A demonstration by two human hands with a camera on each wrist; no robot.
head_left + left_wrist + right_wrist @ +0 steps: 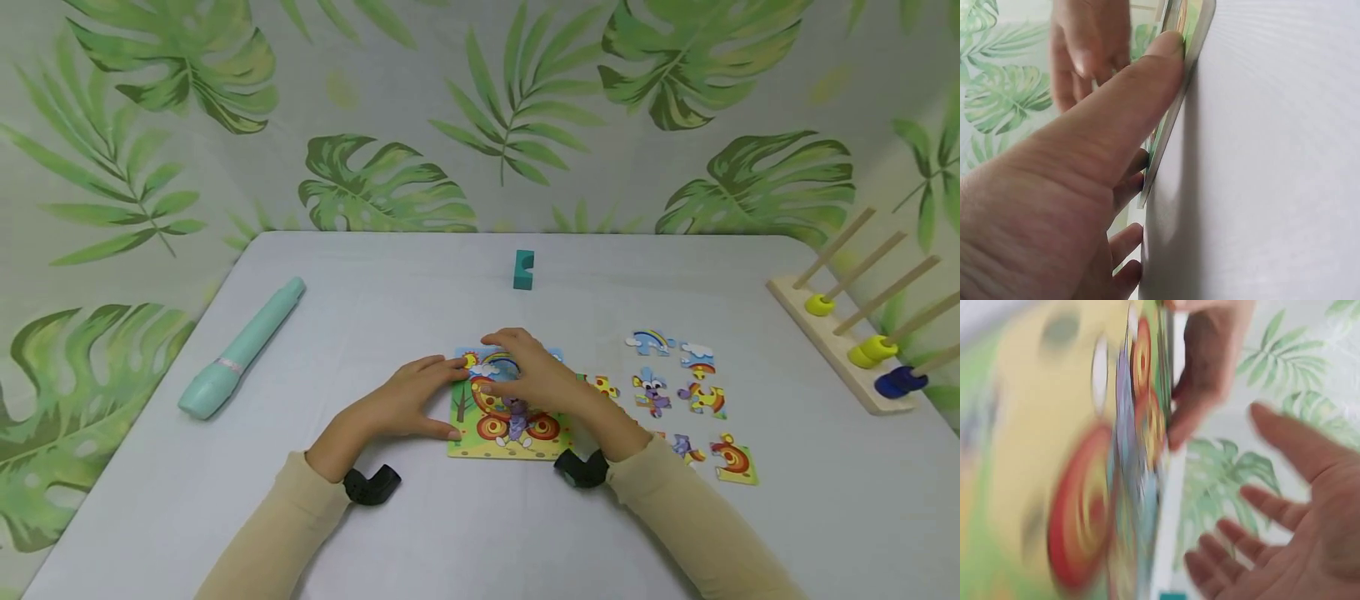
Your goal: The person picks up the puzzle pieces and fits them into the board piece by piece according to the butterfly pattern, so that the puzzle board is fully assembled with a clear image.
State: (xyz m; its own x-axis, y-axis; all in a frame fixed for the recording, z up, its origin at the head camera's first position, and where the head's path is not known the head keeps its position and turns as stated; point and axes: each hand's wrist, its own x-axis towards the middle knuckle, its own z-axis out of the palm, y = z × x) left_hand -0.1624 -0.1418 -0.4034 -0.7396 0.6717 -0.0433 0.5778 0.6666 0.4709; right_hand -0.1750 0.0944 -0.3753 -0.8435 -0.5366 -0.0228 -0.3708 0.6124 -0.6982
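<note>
A picture puzzle board [480,446], showing a purple mouse-like figure with butterfly wings, lies flat on the table. My left hand [408,400] rests at its left side, with the thumb [1166,53] touching the board near the front corner and the fingers reaching toward the back corner. Over the upper right of the board hovers my right hand [543,379], fingers spread and apart from the picture in the right wrist view. That hand partly covers the picture. Loose puzzle pieces lie right of the board, among them a rainbow piece [651,342] and a red-swirl piece [735,461].
A mint-green microphone-shaped object [243,346] lies on the left of the white table. Behind the board stands a teal block [523,270] with a notch. At the right is a wooden peg rack [832,342] with yellow and blue beads.
</note>
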